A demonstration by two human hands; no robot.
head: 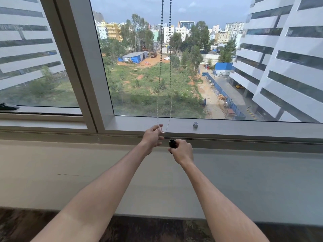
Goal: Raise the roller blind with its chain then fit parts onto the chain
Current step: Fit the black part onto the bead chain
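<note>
- My left hand is up by the bottom of the window. Its fingers are curled round the bead chain, right at the bottom of the loop.
- The chain hangs down in 2 lines in front of the glass. The 2 lines meet at my left hand.
- My right hand is just beside my left hand, a little lower. Its fingers are wrapped round a small black tube part. The top of the tube sticks up out of my fist.
- The black part is near the chain loop but not touching it.
- A small silver part stands on the window frame, to the right of my hands.
- The grey sill lies under my arms.
</note>
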